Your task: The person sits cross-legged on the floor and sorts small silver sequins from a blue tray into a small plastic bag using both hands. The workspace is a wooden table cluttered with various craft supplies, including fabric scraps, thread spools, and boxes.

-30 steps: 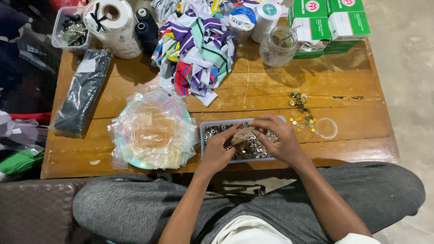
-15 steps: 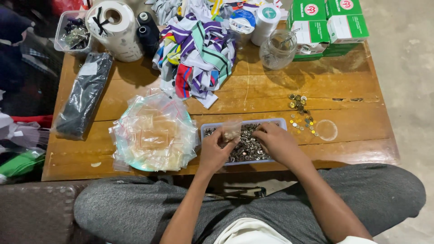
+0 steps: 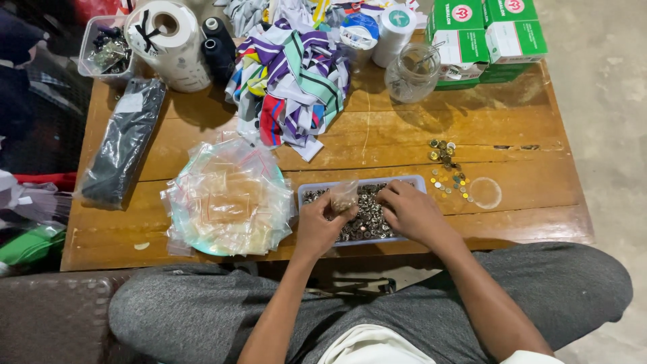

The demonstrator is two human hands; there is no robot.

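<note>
A small clear bag (image 3: 344, 195) is pinched upright in the left hand (image 3: 318, 226) directly above the tray of metal buttons (image 3: 367, 217) on the tabletop (image 3: 404, 128), where the right hand (image 3: 411, 212) is curled into the buttons, its grip hidden.

Green-white cartons (image 3: 486, 30) at table's far-right corner

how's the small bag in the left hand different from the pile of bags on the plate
The small clear bag is single, pinched upright in the left hand over the tray of metal buttons; the pile of clear bags is many, lying flat and loose on a round plate. The held bag looks crumpled and opened at the top; the piled ones lie flat and overlap. Both are small, transparent plastic.
</note>
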